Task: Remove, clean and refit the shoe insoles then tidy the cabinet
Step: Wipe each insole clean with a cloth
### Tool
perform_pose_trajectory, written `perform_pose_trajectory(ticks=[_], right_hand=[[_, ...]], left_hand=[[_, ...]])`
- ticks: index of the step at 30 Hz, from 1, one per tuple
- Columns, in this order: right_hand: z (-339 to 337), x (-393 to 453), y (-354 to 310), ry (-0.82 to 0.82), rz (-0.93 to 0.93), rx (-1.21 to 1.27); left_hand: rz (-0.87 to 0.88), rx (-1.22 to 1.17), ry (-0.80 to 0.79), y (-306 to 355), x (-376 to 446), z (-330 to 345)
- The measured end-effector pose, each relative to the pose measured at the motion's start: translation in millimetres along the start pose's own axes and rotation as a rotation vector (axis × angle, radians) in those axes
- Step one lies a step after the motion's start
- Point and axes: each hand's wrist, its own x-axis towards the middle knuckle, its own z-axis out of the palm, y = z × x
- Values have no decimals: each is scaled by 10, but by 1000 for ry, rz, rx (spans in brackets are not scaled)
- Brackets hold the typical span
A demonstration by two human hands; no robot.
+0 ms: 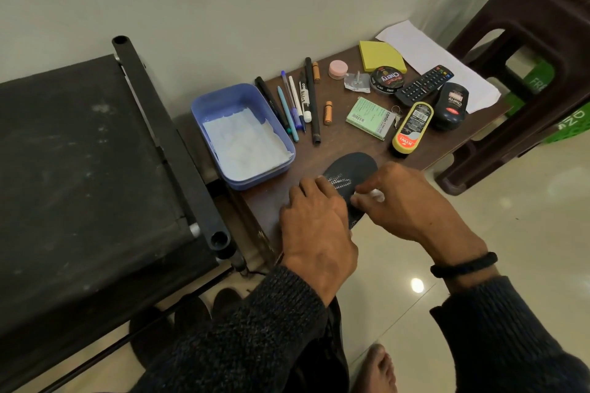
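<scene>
Insole [352, 169] lies on the brown table [344, 140] near its front edge, pressed flat by the left hand [314, 220]. The right hand [405, 201] pinches a white wipe [376, 195] on it, so cleaning seems underway. Next, wiping toward the toe end needs steady pressure.

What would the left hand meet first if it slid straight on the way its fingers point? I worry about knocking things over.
Probably nothing for a while: the left hand points up past the insole over bare cabinet top. The batteries or pens come first, though depth is unclear.
</scene>
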Motion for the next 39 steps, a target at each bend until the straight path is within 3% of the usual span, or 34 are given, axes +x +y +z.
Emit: perform_pose_trajectory(ticks=[3,9,15,21,25,34,37,39], right_hand=[[27,1,47,48,-3,-9],[46,80,54,296,82,67],[102,-42,-131,112,29,19],[62,8,-106,253,115,150],[94,55,-144,206,151,107],[251,-113,-495,-38,-65,70],[213,-28,-411,31,-54,98],[202,64,-298,168,-31,102]], left_hand=[[19,-39,45,-3,21,10],[26,-136,88,-5,149,11],[59,-167,46,-51,114,-9],[-6,-37,-40,-279,-173,-108],[-22,-24,-63,-337,-225,-143],[-51,25,-118,-310,-103,-248],[-68,12,-153,-316,-63,-257],[-72,23,-162,-312,-56,-257]])
